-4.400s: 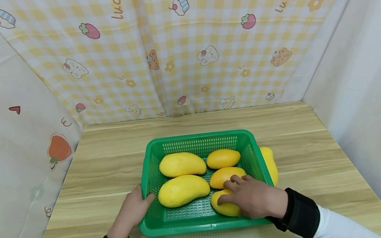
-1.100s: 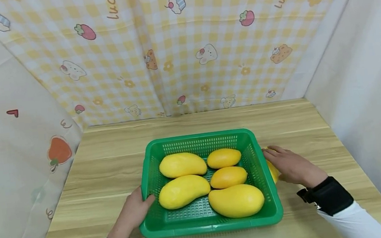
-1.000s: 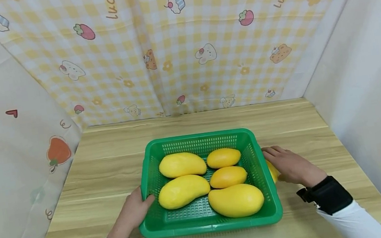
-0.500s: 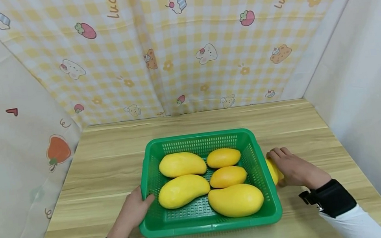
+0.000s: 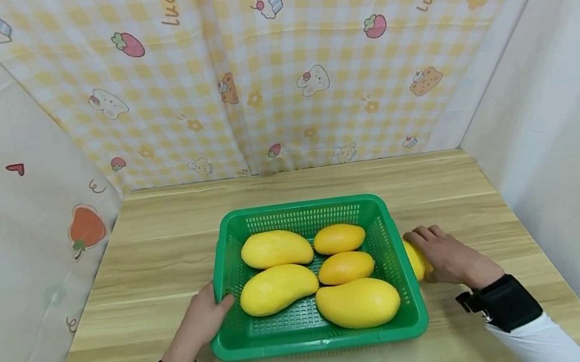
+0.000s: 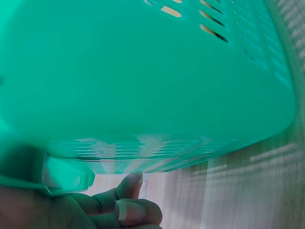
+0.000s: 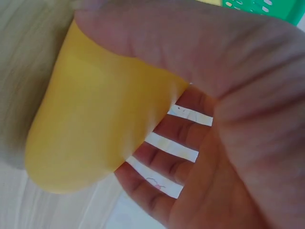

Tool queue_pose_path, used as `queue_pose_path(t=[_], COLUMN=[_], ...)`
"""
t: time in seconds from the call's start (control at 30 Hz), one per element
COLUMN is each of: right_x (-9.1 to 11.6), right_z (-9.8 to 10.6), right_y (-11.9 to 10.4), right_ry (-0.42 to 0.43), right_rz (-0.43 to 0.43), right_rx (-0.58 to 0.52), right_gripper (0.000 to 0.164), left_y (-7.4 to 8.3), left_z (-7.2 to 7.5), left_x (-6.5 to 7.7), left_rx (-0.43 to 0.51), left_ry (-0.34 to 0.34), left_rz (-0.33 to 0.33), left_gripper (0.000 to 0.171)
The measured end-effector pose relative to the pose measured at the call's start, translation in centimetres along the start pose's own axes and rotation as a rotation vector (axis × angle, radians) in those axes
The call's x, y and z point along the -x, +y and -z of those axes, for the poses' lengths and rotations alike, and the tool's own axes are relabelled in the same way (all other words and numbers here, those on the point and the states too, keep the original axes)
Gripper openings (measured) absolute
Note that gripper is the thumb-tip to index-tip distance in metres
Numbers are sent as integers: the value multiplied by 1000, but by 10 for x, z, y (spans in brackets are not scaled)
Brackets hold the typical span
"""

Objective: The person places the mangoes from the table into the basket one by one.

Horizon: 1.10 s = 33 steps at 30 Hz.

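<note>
My left hand (image 5: 205,315) grips the left rim of a green plastic basket (image 5: 321,344), thumb over the edge; in the left wrist view its curled fingers (image 6: 136,210) show outside the basket wall. Several mangoes lie in the basket: two large yellow ones on the left, two smaller orange-yellow ones at right, and a large mango (image 5: 358,303) at front right. Outside the basket's right wall, my right hand (image 5: 448,258) holds another yellow mango (image 5: 416,259), partly hidden by the rim and hand. In the right wrist view, thumb and fingers lie around this mango (image 7: 95,114).
The basket stands on a wood-grain table (image 5: 156,239). A yellow checked curtain (image 5: 277,74) hangs behind it, with white cloth (image 5: 558,112) along the right and patterned white cloth (image 5: 11,251) along the left.
My right hand has left the mango at the basket's front right and moved right to the one outside. Its fingers then shifted and bent around that mango. My left hand has stayed on the rim.
</note>
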State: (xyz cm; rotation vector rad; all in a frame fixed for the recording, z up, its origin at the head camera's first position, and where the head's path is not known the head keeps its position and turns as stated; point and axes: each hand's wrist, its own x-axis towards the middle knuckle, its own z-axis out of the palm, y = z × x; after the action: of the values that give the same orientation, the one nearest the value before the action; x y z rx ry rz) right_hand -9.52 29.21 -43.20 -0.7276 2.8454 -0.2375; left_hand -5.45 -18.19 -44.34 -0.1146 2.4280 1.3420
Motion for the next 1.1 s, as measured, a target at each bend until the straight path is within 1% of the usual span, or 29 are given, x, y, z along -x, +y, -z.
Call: queue_pose_path(t=[0.17, 0.3, 0.4, 0.63, 0.8, 0.97, 1.1], right_x=[1, 1, 1, 2, 1, 3, 7], right_z=[-1, -3, -3, -7, -12, -12, -8], right_y=[3, 6, 7, 7, 9, 9, 11], right_ry=[5, 20, 31, 21, 45, 61, 62], right_rz=[3, 4, 22, 40, 59, 58, 37], right_rx=[7, -12, -29, -14, -7, -26, -48], right_gripper=[79, 77, 77, 83, 85, 82, 79], left_y=[0, 0, 0, 0, 0, 0, -1], left_z=[-1, -1, -1, 0, 1, 0, 0], left_x=[-1, 0, 0, 0, 0, 0, 0], left_rx=[1, 3, 8, -6, -7, 19, 26], left_ry=[1, -2, -1, 3, 5, 0, 7], left_rz=[15, 18, 14, 1, 0, 1, 4], left_gripper=[40, 41, 42, 39, 40, 39, 38])
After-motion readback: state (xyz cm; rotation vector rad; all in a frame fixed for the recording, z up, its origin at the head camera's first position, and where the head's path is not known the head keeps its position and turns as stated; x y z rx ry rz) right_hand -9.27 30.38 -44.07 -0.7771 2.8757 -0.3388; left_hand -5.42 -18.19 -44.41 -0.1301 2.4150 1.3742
